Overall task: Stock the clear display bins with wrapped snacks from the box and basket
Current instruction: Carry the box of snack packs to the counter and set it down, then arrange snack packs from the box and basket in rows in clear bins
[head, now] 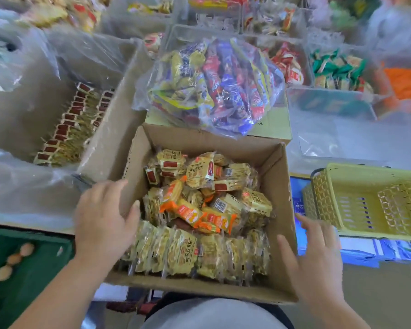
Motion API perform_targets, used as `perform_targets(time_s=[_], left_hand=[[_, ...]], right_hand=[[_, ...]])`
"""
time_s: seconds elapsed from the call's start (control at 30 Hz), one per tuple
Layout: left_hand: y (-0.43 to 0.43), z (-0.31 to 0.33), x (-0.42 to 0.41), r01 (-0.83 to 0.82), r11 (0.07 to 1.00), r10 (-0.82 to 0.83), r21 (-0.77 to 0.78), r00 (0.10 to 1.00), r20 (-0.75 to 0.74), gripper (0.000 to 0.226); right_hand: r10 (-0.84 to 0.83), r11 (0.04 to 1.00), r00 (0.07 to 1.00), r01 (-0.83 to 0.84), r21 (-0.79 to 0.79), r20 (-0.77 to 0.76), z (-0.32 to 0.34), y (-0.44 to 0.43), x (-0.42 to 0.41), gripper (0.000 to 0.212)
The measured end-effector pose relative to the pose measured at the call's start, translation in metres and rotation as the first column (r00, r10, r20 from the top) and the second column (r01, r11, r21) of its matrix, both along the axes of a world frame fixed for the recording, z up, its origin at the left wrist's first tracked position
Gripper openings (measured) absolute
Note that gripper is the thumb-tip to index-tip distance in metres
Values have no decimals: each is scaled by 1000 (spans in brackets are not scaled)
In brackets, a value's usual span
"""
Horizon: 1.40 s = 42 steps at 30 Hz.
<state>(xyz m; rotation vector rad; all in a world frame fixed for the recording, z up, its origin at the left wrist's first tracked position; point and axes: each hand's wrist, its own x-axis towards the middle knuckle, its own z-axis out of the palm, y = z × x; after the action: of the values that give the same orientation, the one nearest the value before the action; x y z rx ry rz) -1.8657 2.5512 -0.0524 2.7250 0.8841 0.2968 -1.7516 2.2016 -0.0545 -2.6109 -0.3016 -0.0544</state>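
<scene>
An open cardboard box (280, 210) sits right in front of me, filled with yellow wrapped snacks (226, 179) and a few orange packets (188, 210). My left hand (105, 219) rests on the box's left wall, fingers spread, thumb over the rim. At the box's right wall my right hand (316, 257) hovers with straight fingers and holds nothing. A yellow plastic basket (365, 200) stands to the right; no snacks show in it. Clear display bins (342, 100) with mixed snacks line the far side.
A clear bag of colourful snacks (214, 84) lies on a closed carton behind the box. To the left, a plastic-lined carton (109, 129) holds rows of yellow packets. A green crate with eggs (22, 262) is at lower left. Blue packs (389, 252) lie under the basket.
</scene>
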Motion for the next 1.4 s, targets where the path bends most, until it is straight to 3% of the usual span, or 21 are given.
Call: perform_targets(time_s=[0.03,0.07,0.1,0.2,0.3,0.4,0.5,0.63,0.73,0.8,0.83,0.93,1.03,1.2,1.27,1.4], left_hand=[[-6,4,2,109,994,-110,12,990,89,37],[-12,5,6,215,977,-212,-14,971,113,34],[-17,4,11,317,945,-311,-80,948,73,32],[-35,-9,28,457,847,-520,-271,819,-244,29],[-38,-25,31,527,819,-564,-228,663,-492,32],[-33,-29,25,537,810,-575,-235,651,-496,28],[-23,-29,21,518,811,-579,-272,649,-493,31],[-5,-23,19,450,808,-588,-380,646,-487,35],[-2,-20,19,448,801,-598,-398,631,-493,38],[-4,-20,21,433,802,-593,-412,665,-454,28],[-7,-19,22,421,801,-588,-425,687,-427,21],[-12,-20,26,388,809,-565,-442,722,-399,44],[-16,-22,31,402,802,-577,-442,712,-399,49],[-13,-30,36,334,798,-557,-502,724,-406,64],[-11,-32,35,294,778,-534,-555,775,-338,59],[-14,-24,29,171,720,-321,-672,941,-105,19]], right_hand=[[87,996,991,-90,25,104,6,11,-1,40],[186,981,978,-190,29,96,13,27,-1,39],[285,958,958,-285,23,8,16,42,1,40],[432,883,827,-470,-20,-358,10,93,11,56],[478,773,732,-613,-164,-486,-12,133,22,75],[407,658,701,-670,-343,-586,-32,154,29,76],[396,555,743,-661,-505,-539,-48,162,34,67],[404,643,767,-626,-441,-499,-53,160,41,59],[367,828,795,-516,-220,-483,-43,149,48,49],[352,896,834,-431,-103,-425,-35,138,53,42],[361,900,836,-428,-80,-414,-33,133,54,42],[392,835,782,-524,-169,-485,-32,122,51,49],[367,791,746,-565,-236,-556,-43,125,39,53],[348,691,783,-586,-424,-516,-54,136,32,49],[324,726,789,-561,-398,-522,-54,137,32,43],[323,820,729,-534,-205,-603,-39,130,37,54]])
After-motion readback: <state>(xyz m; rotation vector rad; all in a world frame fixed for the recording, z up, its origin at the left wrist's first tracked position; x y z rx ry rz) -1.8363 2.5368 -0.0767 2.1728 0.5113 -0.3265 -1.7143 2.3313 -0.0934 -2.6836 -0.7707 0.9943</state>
